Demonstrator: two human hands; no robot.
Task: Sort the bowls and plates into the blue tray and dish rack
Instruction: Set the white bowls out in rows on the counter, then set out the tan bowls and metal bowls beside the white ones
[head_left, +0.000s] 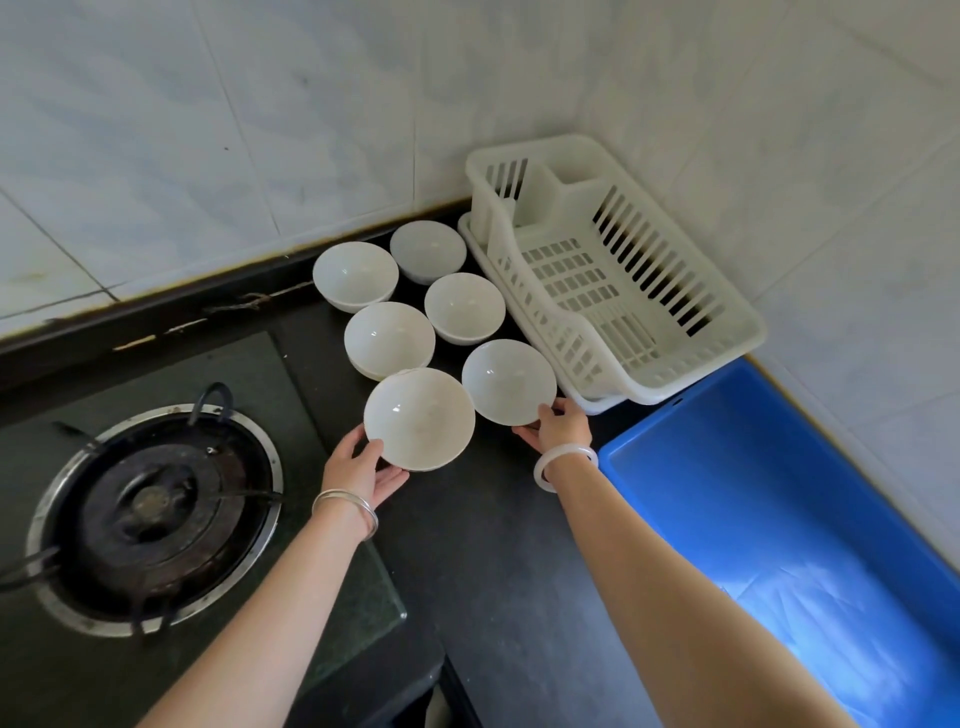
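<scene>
A home kitchen, seen from above where two walls meet in a corner. A gas burner (150, 514) with a blackened ring and metal pot supports is set into a dark stone bench (483, 545). Pale glazed tiles (208, 130) cover both walls behind it. On the bench stand six white bowls (389, 338), a white plastic dish rack (613, 291) and a blue tray (753, 441).

Six bowls (389, 332) cluster in two rows between the stove burner (150, 514) on my left and the dish rack (597, 280) on my right, which stands on the surface (483, 519) in the wall corner. The tray (779, 493) lies before the rack, nearer me.
</scene>
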